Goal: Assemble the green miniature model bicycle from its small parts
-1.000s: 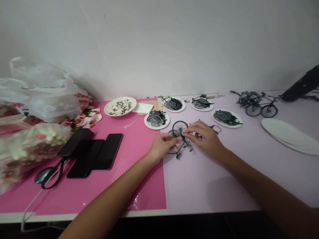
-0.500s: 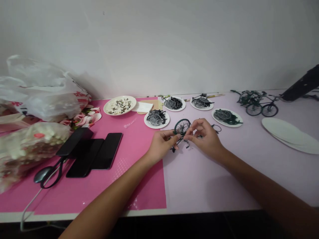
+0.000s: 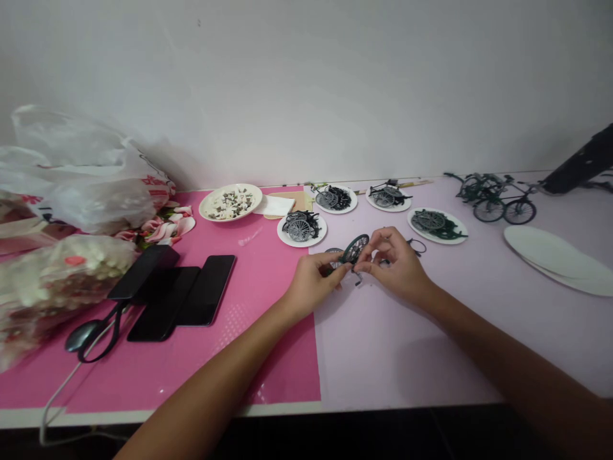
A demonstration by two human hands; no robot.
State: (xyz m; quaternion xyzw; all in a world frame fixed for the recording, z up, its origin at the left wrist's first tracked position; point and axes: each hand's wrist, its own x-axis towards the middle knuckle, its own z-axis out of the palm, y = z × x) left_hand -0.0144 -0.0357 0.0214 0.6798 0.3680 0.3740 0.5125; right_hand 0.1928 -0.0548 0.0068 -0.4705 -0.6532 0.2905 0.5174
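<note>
Four white plates [image 3: 285, 236] beyond my grip hold thin-spoked wheels [image 3: 299, 230] and slender dark parts [image 3: 447, 228]; farther left, a cream bowl [image 3: 206, 200] holds small pale and dark pieces [image 3: 234, 203]. My left hand [image 3: 313, 281] and right hand [image 3: 398, 265] pinch a model bicycle [image 3: 353, 256] between them, its round green wheel [image 3: 359, 246] slanting up.

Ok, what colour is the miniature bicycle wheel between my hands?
Dark green; the miniature bicycle wheel shows best in the head view.
</note>
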